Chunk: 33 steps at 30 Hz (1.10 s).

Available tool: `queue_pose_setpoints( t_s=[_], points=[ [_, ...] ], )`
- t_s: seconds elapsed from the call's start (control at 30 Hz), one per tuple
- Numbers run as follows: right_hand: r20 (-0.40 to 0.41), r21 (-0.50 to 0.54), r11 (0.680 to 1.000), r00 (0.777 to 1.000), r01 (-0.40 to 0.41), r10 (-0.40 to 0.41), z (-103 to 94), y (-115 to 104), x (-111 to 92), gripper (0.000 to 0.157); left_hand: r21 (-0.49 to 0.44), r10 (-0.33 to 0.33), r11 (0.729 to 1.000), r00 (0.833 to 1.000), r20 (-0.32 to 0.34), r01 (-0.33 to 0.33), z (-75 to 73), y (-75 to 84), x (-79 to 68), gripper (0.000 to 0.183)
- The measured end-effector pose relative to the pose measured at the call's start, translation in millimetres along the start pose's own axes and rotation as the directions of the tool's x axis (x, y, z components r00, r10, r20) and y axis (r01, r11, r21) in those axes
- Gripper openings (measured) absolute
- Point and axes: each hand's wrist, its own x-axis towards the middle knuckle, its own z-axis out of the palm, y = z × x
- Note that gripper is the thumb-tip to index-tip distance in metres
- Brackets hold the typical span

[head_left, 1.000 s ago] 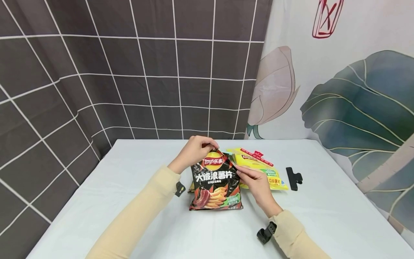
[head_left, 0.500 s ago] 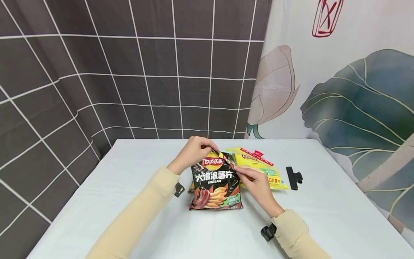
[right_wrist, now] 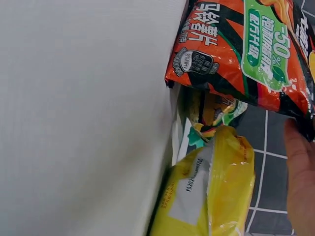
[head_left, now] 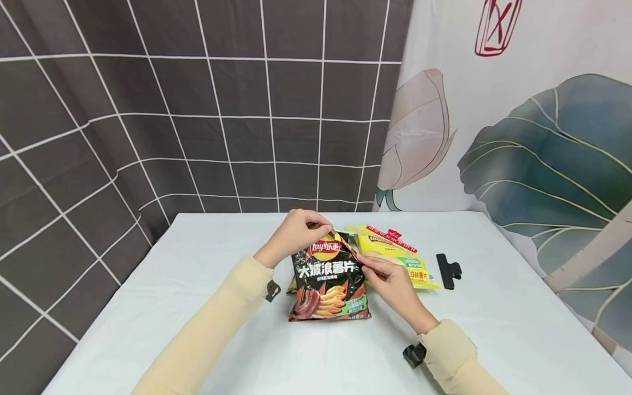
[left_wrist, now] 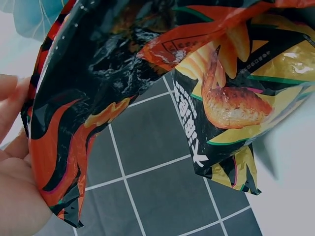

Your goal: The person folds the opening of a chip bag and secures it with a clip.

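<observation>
A black Lay's chip bag [head_left: 328, 280] stands up on the white table, its front towards me. My left hand [head_left: 295, 235] pinches its top left corner, and my right hand [head_left: 395, 282] pinches the top edge at the right. Between the two hands the top edge slants down to the right and is turned over, showing a thin yellow and red strip. In the left wrist view, fingers [left_wrist: 15, 118] grip the edge of the bag. A fingertip [right_wrist: 295, 147] lies against the bag's corner in the right wrist view.
Behind the black bag is another chip bag [left_wrist: 236, 108] with a chicken wing printed on it. A yellow Lay's bag [head_left: 395, 263] lies to the right, a red sealing clip [head_left: 392, 240] across its top. Further right lies a black clip [head_left: 447, 271].
The bag's top edge has turned over between my hands, exposing the yellow strip. My right wrist has shifted slightly right. Both hands keep hold of the bag.
</observation>
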Motion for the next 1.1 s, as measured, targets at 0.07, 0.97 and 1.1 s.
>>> queue_pose_setpoints(
  t_s=[0.07,0.97,1.1],
  points=[
    [0.036,-0.002,1.0,0.999,-0.006,0.006,-2.1,-1.3,-0.6,0.033,0.027,0.02,0.999,1.0,-0.006,-0.02,0.8,-1.4,-0.2,0.014],
    [-0.112,-0.315,0.949,0.993,-0.014,-0.023,-74.2,31.7,-7.5,0.03,0.088,0.021,0.996,0.999,-0.042,-0.017,4.3,-0.7,-5.7,0.022],
    [-0.099,-0.361,0.928,0.993,-0.095,0.063,-85.5,42.3,-7.8,0.033,0.093,0.023,0.995,0.998,-0.051,-0.018,4.4,-1.3,-5.3,0.016]
  ],
)
